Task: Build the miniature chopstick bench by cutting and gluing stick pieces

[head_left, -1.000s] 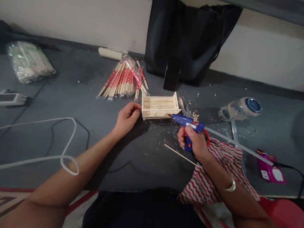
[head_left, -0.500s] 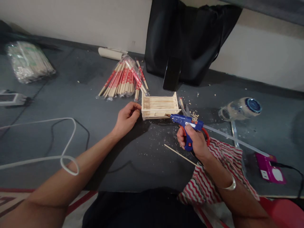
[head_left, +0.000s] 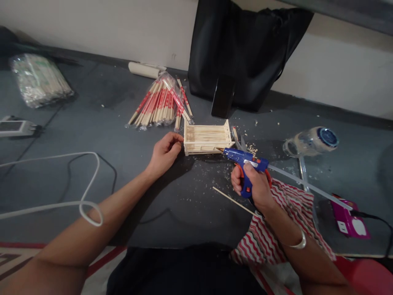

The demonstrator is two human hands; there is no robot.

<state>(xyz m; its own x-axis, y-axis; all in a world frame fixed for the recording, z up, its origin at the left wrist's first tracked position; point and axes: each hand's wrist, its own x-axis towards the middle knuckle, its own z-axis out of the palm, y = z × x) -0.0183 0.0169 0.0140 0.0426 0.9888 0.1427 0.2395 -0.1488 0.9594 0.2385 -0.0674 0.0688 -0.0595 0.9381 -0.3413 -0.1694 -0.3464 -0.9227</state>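
Observation:
A small box-like frame of thin wooden sticks (head_left: pixel 208 135) rests on the dark table. At its left end, my left hand (head_left: pixel 166 151) grips the corner between bent fingers and thumb. My right hand (head_left: pixel 256 184) is wrapped round the handle of a blue hot glue gun (head_left: pixel 242 157) with an orange trigger. The gun's metal nozzle points left at the frame's front side, near its right half. A long glue stick (head_left: pixel 307 184) sticks out of the gun's back. Just below lies one loose thin stick (head_left: pixel 233 200).
Chopsticks in red-marked wrappers (head_left: pixel 159 102) lie behind the frame, near a phone (head_left: pixel 222 96) leaning on a black bag (head_left: pixel 239 53). Right are a glass jar (head_left: pixel 310 141), a striped cloth (head_left: pixel 285 225) and a purple box (head_left: pixel 350 219). A white cable (head_left: pixel 95 180) loops at left.
The glue gun in my right hand has shifted slightly right, its nozzle drawing along the frame's front. My left hand stays at the frame's left end.

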